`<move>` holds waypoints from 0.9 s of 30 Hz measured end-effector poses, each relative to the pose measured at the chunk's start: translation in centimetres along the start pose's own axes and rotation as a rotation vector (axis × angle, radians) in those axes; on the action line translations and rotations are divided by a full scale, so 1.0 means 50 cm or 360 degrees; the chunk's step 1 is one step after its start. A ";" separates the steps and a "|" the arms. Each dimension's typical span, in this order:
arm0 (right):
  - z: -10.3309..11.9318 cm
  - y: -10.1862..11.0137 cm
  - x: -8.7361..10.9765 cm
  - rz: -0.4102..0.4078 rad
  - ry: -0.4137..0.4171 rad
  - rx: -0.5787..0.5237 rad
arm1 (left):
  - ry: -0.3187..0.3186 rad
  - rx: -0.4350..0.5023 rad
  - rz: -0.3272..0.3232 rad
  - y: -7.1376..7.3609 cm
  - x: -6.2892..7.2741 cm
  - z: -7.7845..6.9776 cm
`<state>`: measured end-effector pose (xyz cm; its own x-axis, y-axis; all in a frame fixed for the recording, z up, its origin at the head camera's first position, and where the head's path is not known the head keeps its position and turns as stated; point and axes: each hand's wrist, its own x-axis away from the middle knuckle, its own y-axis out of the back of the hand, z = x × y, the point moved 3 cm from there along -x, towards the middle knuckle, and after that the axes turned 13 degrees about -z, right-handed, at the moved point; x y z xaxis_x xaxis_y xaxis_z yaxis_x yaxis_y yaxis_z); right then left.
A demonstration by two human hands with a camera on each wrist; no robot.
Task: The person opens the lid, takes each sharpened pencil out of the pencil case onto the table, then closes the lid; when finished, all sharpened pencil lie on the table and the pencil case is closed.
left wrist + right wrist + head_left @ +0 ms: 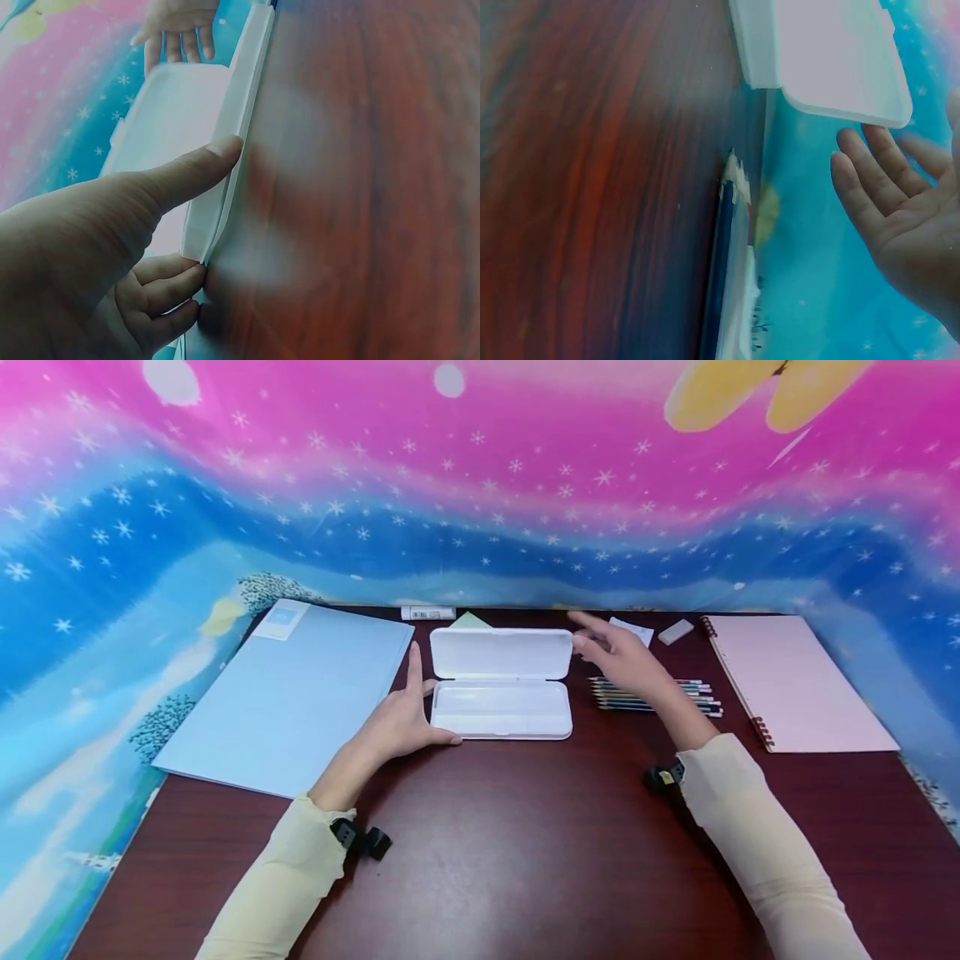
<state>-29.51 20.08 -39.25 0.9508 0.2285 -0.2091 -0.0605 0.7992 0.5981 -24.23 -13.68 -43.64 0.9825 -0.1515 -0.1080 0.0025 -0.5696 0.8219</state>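
Observation:
A white pencil case (502,710) lies on the table with its lid (501,653) raised at the back. My left hand (397,722) holds the case's left end. The thumb (196,174) lies along the front wall, and other fingers touch the end in the left wrist view. Beside the lid's right edge is my right hand (618,656), its fingers extended and nothing in its grasp. In the right wrist view the fingertips (847,139) are close to the lid's edge; contact is hard to tell. Several pencils (652,695) lie in a row below the right hand.
A light blue folder (285,693) lies on the left, a pink spiral notebook (806,685) on the right. Along the back are a glue stick (427,612), a green paper piece (471,621), a white paper piece (633,631) and an eraser (676,632). A patterned cloth hangs behind.

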 end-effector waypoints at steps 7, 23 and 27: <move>0.027 -0.015 0.051 0.0089 0.0375 0.0269 | -0.0096 0.0013 -0.0034 0.003 0.002 -0.004; 0.043 -0.065 0.090 0.0454 0.0390 0.0703 | -0.0263 -0.0076 0.0128 0.005 0.012 -0.012; 0.048 -0.072 0.090 0.0465 0.0388 0.0754 | -0.0316 -0.0099 0.0083 0.005 0.016 -0.012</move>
<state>-24.31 16.88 -40.51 0.8149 0.5666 -0.1221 -0.1134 0.3625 0.9251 -23.33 -13.45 -43.19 0.9256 -0.3394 -0.1675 -0.0300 -0.5069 0.8615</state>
